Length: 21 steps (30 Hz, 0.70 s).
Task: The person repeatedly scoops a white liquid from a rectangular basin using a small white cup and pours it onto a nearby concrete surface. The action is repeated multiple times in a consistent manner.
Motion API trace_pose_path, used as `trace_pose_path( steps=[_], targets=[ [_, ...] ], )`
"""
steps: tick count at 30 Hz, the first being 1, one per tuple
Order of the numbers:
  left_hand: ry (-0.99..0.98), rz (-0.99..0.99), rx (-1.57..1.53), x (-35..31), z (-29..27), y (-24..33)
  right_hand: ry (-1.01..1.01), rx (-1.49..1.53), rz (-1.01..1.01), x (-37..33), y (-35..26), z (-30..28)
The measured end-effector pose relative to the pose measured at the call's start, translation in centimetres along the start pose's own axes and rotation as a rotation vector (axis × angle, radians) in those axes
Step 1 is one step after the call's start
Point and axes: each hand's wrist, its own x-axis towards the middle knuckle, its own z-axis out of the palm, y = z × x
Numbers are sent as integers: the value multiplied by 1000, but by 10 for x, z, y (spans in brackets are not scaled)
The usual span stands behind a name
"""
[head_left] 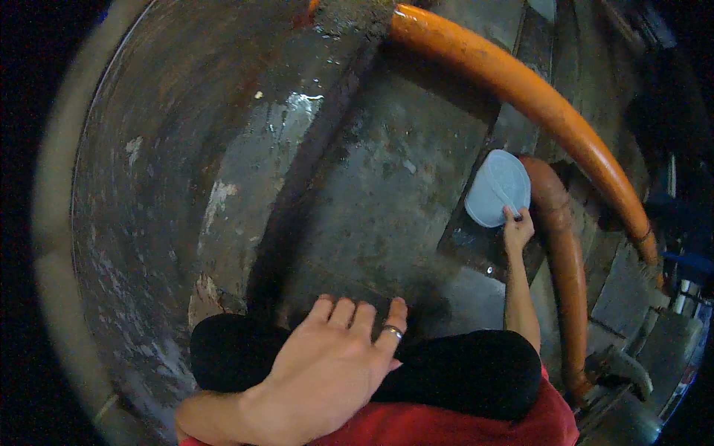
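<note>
My left hand (pixel 327 372) is in front of my lap, palm down, its fingers stretched out and a ring on one of them. Nothing is in it. Farther out on the right, my right hand (pixel 518 229) pinches the near rim of a pale, translucent plastic dish (pixel 492 186) with rounded corners. Whether this is a shallow tub or a lid I cannot tell. It hangs over the wet, dark floor, beside the bend of a brownish-orange pipe (pixel 561 238).
A thick bright orange pipe (pixel 513 70) arcs from the top middle down the right side. At its upper end sits a rough, dirty lump (pixel 353 16). A stained, curved wall-like surface (pixel 149 186) fills the left. Wet planks or slabs (pixel 628 286) and clutter lie at right.
</note>
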Motion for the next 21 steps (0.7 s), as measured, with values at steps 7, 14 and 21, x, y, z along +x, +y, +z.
trace_pose_path(
  steps=[7, 14, 21],
  targets=[
    [191, 100, 90, -20, 7, 0, -88, -30, -176, 56, -137, -118],
    [334, 121, 6, -39, 18, 11, -48, -173, -886, 120, -339, -124],
    [413, 122, 20, -39, 35, 18, 318, -465, -1632, 171, -493, -13]
  ],
)
